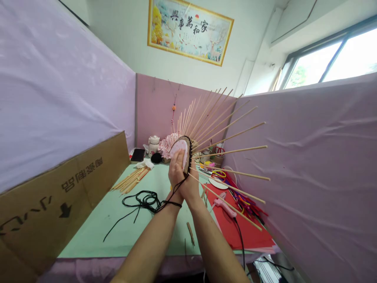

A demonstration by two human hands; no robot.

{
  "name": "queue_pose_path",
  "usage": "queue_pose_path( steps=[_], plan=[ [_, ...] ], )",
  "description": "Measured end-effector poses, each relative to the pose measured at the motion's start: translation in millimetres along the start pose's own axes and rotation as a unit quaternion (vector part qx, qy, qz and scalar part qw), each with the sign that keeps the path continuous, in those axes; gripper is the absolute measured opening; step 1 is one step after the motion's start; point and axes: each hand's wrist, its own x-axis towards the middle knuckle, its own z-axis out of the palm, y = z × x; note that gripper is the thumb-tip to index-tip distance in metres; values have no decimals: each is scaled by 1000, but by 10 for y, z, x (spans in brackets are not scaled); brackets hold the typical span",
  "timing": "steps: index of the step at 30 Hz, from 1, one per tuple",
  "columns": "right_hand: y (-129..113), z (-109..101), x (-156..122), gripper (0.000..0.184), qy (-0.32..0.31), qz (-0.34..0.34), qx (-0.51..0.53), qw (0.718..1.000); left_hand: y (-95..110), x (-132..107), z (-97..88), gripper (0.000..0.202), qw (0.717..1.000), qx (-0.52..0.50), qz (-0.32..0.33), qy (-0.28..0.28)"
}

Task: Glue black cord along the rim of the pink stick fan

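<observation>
Above the table I hold up a round base (178, 145) with a pink dotted face. Many thin wooden sticks (235, 151) fan out from its edge to the top and right. Black cord (145, 200) is looped along the rim; its loose length passes my left wrist and coils on the table. My left hand (176, 169) lies against the pink face, fingers pressed on it. From behind and to the right, my right hand (193, 184) supports the base; most of its fingers are hidden.
A pink glue gun (225, 206) lies on red sheets (232, 232) at right, near coloured strips (250, 206). Spare sticks (132, 181), a phone (138, 155) and a white jar (153, 145) are at left. A cardboard panel (88, 188) borders the left side.
</observation>
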Motion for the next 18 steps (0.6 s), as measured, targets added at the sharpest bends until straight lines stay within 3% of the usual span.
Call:
queue_pose_path(
  steps=[3, 9, 12, 15, 17, 18],
  plan=[
    [119, -12, -13, 45, 16, 26, 36, 999, -53, -38, 44, 40, 995, 67, 74, -8],
    [440, -118, -1, 42, 71, 155, 113, 979, -195, -229, -72, 48, 967, 172, 117, -146],
    [577, -165, -11, 45, 84, 172, 183, 964, -240, -463, -207, 44, 972, 163, 122, -119],
    [661, -187, -25, 48, 104, 164, 222, 956, -278, -621, -300, 33, 993, 114, 0, -38],
    [683, -188, -33, 48, 97, 162, 241, 952, -284, -602, -314, 38, 989, -10, -145, -37],
    [687, -185, -40, 49, 87, 163, 254, 949, -276, -554, -309, 42, 970, -97, -217, -55]
  ],
)
